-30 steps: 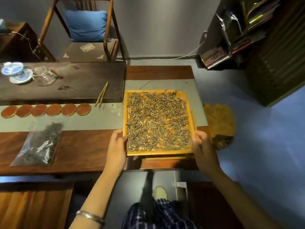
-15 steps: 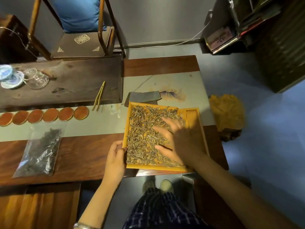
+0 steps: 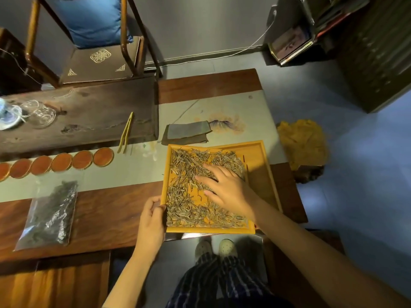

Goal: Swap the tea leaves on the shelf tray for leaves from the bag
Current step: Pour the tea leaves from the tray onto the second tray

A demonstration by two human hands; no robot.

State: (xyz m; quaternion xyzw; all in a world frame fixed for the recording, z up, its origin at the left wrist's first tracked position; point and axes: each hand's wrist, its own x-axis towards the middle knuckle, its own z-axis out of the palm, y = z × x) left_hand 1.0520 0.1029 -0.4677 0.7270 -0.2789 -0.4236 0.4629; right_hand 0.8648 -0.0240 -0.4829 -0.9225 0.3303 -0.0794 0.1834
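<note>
A yellow wooden tray (image 3: pixel 263 174) lies at the table's near edge, partly overhanging it. Pale dry tea leaves (image 3: pixel 186 165) cover its left and middle, and the right strip is bare. My left hand (image 3: pixel 151 216) grips the tray's near-left rim. My right hand (image 3: pixel 224 187) lies flat on the leaves with fingers spread and pointing left. A clear plastic bag of dark tea leaves (image 3: pixel 52 214) lies flat on the table to the left, apart from both hands.
A row of round orange coasters (image 3: pixel 61 162) and bamboo tongs (image 3: pixel 126 132) lie behind the bag. A folded grey cloth (image 3: pixel 186 132) sits just beyond the tray. Glass cups (image 3: pixel 37 112) stand far left. A yellow stump (image 3: pixel 302 143) stands right of the table.
The tray came toward me to the table's edge. My right hand left the tray's right rim, went onto the leaves and pushed them left, baring the right strip.
</note>
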